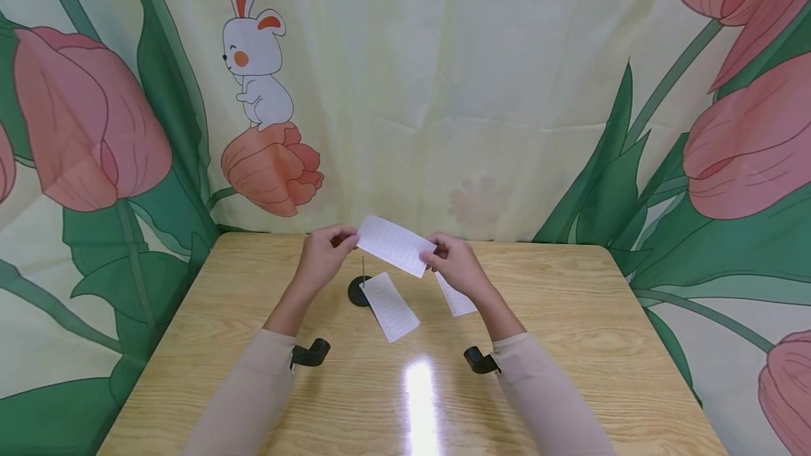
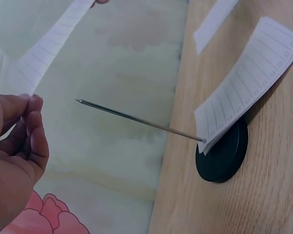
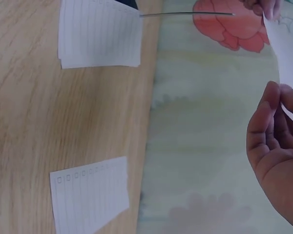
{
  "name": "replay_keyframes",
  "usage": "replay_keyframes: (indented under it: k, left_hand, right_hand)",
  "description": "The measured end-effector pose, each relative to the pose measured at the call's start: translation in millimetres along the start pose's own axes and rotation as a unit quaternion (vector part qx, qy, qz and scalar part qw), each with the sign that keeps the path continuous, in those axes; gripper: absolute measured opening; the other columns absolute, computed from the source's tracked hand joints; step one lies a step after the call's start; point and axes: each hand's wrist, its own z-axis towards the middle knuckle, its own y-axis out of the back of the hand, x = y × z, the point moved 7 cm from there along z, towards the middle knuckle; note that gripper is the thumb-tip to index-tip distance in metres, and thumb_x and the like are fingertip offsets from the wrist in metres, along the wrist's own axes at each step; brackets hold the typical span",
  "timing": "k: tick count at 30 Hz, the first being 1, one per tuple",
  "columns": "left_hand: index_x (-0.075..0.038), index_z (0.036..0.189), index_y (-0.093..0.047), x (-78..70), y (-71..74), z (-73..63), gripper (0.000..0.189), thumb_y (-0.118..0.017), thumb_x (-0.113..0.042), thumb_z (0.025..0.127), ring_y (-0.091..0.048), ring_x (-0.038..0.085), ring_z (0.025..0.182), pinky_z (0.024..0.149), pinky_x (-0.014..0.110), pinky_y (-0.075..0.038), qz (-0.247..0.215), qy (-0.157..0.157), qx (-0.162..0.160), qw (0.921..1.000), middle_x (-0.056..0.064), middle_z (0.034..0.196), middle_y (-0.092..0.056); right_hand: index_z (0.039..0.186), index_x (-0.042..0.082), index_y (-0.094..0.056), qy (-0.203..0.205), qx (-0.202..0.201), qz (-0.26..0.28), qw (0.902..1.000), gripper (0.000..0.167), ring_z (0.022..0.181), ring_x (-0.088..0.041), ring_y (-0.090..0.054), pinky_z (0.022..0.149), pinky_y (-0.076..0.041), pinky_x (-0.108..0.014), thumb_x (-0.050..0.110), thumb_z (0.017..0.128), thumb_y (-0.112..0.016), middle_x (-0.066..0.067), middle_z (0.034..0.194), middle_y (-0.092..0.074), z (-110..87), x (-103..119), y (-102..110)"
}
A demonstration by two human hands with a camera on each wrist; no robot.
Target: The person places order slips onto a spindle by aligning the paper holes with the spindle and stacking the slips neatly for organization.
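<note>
Between both hands a lined paper slip point(image 1: 394, 245) is held up above the table. The left hand point(image 1: 326, 253) pinches its left corner between thumb and fingers. At its right end the right hand point(image 1: 455, 262) pinches the slip likewise. Below stands a bill spike point(image 2: 136, 120) with a round black base point(image 2: 224, 156) and a thin pointed metal rod. Several stacked checklist slips point(image 2: 251, 80) are pierced near one corner and sit low on the rod. Another slip point(image 3: 90, 197) lies on the table by the right hand, partly hidden by it in the head view.
The wooden table point(image 1: 241, 371) ends at a curtain point(image 1: 507, 90) printed with tulips and a rabbit. Black wrist mounts point(image 1: 310, 353) stick out from both sleeves. A bright light reflection falls on the table's front middle.
</note>
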Motion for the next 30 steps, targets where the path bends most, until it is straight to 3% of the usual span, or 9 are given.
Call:
replay_keyframes:
  k: [4,12,16,18,25,30]
  left_hand:
    - [-0.002,0.111,-0.076,5.2,-3.5,2.8,0.018,-0.068,-0.014,0.101,-0.067,0.025,0.088,0.074,0.025,-0.056,0.002,0.009,0.015,0.9998,0.014,0.097,-0.074]
    - [0.0,0.112,-0.076,9.0,-9.4,9.1,0.018,-0.065,-0.01,0.102,-0.07,0.035,0.095,0.079,0.033,-0.059,0.026,0.014,0.053,0.9981,0.016,0.102,-0.075]
    - [-0.001,0.112,-0.076,8.1,-10.8,11.0,0.018,-0.064,-0.01,0.102,-0.07,0.034,0.096,0.08,0.035,-0.059,0.045,0.02,0.075,0.996,0.015,0.106,-0.075]
    - [-0.001,0.112,-0.076,8.1,-11.4,11.4,0.018,-0.064,-0.01,0.102,-0.069,0.035,0.097,0.079,0.034,-0.058,0.048,0.024,0.085,0.9949,0.015,0.106,-0.074]
    - [-0.002,0.11,-0.077,11.3,-16.2,13.1,0.017,-0.066,-0.011,0.101,-0.067,0.031,0.093,0.075,0.031,-0.055,0.053,0.032,0.108,0.9923,0.013,0.101,-0.073]
    - [-0.002,0.108,-0.077,15.1,-18.6,14.0,0.015,-0.066,-0.01,0.101,-0.064,0.028,0.088,0.072,0.031,-0.053,0.055,0.031,0.112,0.9917,0.013,0.096,-0.072]
  right_hand:
    - [0.117,-0.001,-0.068,-0.014,-0.002,-0.01,0.9998,0.022,0.086,-0.034,-0.072,0.07,-0.056,-0.031,0.009,0.097,-0.071,-0.015,0.097,-0.074,-2.5,-5.9,-3.0]
    - [0.113,0.001,-0.069,-0.027,0.005,-0.006,0.9996,0.019,0.077,-0.017,-0.069,0.068,-0.055,-0.032,0.009,0.096,-0.073,-0.011,0.094,-0.076,-11.4,-15.1,-11.9]
    - [0.113,0.001,-0.069,-0.035,0.009,0.012,0.9993,0.019,0.08,-0.026,-0.071,0.073,-0.058,-0.045,0.007,0.095,-0.074,-0.011,0.095,-0.075,-17.5,-16.6,-17.7]
    - [0.113,0.0,-0.069,-0.037,0.013,0.016,0.9991,0.02,0.081,-0.028,-0.071,0.073,-0.058,-0.045,0.006,0.094,-0.074,-0.011,0.095,-0.075,-19.8,-18.0,-20.5]
    - [0.112,0.001,-0.069,-0.049,0.016,0.011,0.9986,0.019,0.074,-0.015,-0.067,0.071,-0.057,-0.038,0.006,0.094,-0.074,-0.009,0.092,-0.074,-25.4,-21.8,-23.6]
    - [0.111,0.001,-0.069,-0.05,0.019,0.01,0.9985,0.018,0.076,-0.019,-0.068,0.068,-0.055,-0.031,0.007,0.095,-0.073,-0.008,0.091,-0.073,-27.6,-24.7,-24.7]
